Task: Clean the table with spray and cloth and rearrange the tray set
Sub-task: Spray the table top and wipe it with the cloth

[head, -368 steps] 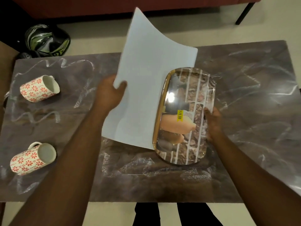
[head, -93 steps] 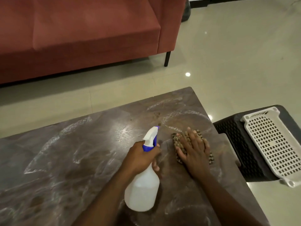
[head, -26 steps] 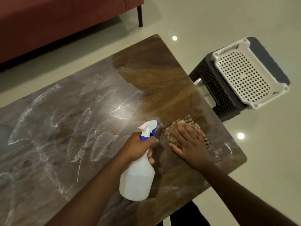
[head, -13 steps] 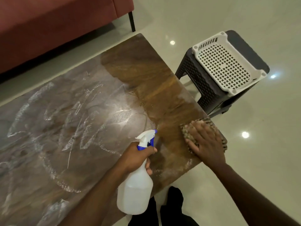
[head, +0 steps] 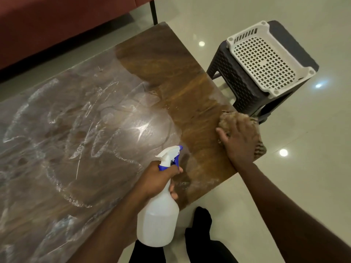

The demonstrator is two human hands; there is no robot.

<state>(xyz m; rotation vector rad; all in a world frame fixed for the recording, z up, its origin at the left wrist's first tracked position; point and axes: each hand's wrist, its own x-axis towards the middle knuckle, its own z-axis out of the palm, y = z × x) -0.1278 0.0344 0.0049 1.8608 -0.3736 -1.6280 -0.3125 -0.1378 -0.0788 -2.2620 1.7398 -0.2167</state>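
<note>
My left hand (head: 158, 179) grips the neck of a white spray bottle (head: 158, 223) with a blue trigger, held over the near edge of the brown marbled table (head: 161, 73). My right hand (head: 240, 138) presses flat on a brown patterned cloth (head: 228, 119) at the table's right edge. The strip of table next to the cloth looks wiped and brown. The left part carries white smears and streaks. No tray, mat or cups are in view.
A dark woven stool (head: 241, 86) stands just right of the table with a white perforated basket (head: 266, 57) upside down on it. A red sofa (head: 57, 21) runs along the far side. My legs (head: 199, 234) show below the table's near edge.
My right hand has slid the cloth toward the table's right edge over the last second, leaving a wider wiped strip. The left hand keeps the spray bottle in about the same place.
</note>
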